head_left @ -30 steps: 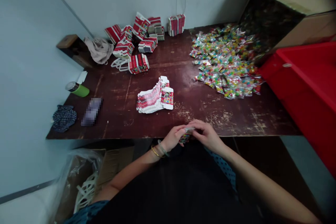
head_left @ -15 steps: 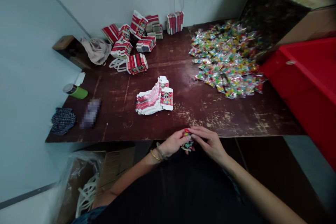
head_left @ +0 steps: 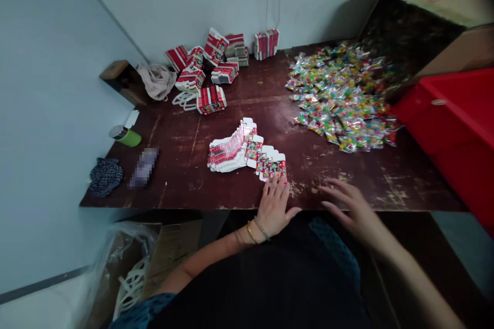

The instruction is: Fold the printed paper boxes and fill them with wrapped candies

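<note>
My left hand (head_left: 273, 207) lies with its fingers stretched out, fingertips touching the lower edge of some small flat red printed boxes (head_left: 276, 166) near the table's front edge. These boxes overlap a fanned row of flat boxes (head_left: 227, 153) that runs to the left. To the right, my right hand (head_left: 353, 211) hovers over the front edge with its fingers apart and nothing in them. Many clear packets of colourful candy (head_left: 343, 97) lie in a heap at the back right of the table.
Banded stacks of red boxes (head_left: 211, 99) stand at the back left of the brown table (head_left: 185, 175). A green cup (head_left: 130, 136) and dark cloth (head_left: 106, 177) are at the left. A red bin (head_left: 443, 128) borders the right side, with a cardboard box (head_left: 451, 51) behind.
My hands have parted, and the left now touches the table. The red printed pieces they held have left them, and flat boxes now lie at the right end of the row.
</note>
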`<state>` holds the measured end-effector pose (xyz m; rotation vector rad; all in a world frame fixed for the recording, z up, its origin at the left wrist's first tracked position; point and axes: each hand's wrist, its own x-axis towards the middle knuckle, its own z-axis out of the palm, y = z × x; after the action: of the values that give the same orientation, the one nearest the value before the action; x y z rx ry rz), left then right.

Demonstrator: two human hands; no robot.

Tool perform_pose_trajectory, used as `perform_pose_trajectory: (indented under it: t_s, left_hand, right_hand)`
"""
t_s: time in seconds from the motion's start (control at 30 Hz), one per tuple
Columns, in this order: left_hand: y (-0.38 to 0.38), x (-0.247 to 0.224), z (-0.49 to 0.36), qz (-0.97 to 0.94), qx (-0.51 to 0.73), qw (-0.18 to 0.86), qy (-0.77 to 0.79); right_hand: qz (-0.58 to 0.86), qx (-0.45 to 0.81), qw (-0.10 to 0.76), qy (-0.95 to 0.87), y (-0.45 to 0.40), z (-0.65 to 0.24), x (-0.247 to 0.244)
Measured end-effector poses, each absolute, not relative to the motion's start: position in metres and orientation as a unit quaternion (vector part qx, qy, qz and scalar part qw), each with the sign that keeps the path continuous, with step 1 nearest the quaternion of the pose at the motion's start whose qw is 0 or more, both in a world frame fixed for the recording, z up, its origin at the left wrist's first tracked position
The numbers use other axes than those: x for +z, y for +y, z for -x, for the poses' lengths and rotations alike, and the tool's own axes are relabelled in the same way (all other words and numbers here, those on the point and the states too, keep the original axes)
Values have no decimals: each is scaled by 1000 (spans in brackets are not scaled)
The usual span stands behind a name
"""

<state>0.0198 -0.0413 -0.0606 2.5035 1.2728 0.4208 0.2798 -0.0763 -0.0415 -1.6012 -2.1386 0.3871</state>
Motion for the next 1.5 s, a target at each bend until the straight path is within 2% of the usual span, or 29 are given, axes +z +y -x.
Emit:
perform_pose_trajectory:
  t_s: [0.17, 0.3, 0.43, 0.53, 0.67, 0.77, 0.83, 0.9, 0.97, 1.03, 1.07, 1.13, 1.2, 1.37, 1.5]
  left_hand:
    - [-41, -49, 5, -832, 174, 167, 500]
    - [-26, -47, 30, -866, 88, 149, 469]
    - [-26, -49, 29, -871, 69, 126, 470]
    - [-27, -49, 26, -879, 62, 123, 457]
    - [-24, -48, 27, -882, 48, 119, 454]
    - [-24, -46, 26, -872, 57, 140, 466]
    - [-26, -43, 23, -851, 94, 184, 483]
    - [-31, -37, 17, -800, 167, 270, 509]
    - [-36, -29, 12, -705, 231, 438, 508]
    - [-39, -22, 8, -566, 221, 662, 439]
    - [-39, -20, 6, -489, 200, 754, 391]
    - [-38, -19, 5, -371, 179, 850, 329]
    - [-38, -23, 4, -335, 196, 857, 338]
    - [-49, -31, 0, -375, 164, 819, 402]
    - [-56, -24, -6, -399, 131, 804, 421]
  right_hand:
    - [457, 133, 157, -865, -44, -186, -62]
    - [435, 147, 233, -857, -72, -191, -89]
    - [455, 185, 312, -813, -86, -201, -87]
    - [487, 176, 294, -804, -69, -195, -74]
    - [443, 179, 230, -848, -54, -194, -74]
    - [409, 200, 262, -851, -64, -208, -81]
    - [422, 220, 308, -824, -75, -218, -79]
    - [475, 218, 369, -769, -84, -222, -67]
    - [516, 193, 437, -711, -93, -216, -52]
    - [477, 193, 469, -718, -102, -201, -38]
    - [430, 209, 463, -746, -105, -193, -33]
    - [339, 250, 423, -803, -109, -181, -28]
    - [338, 264, 399, -810, -106, -176, -27]
    - [481, 241, 394, -745, -79, -183, -26]
    - [469, 377, 365, -711, -68, -182, -15]
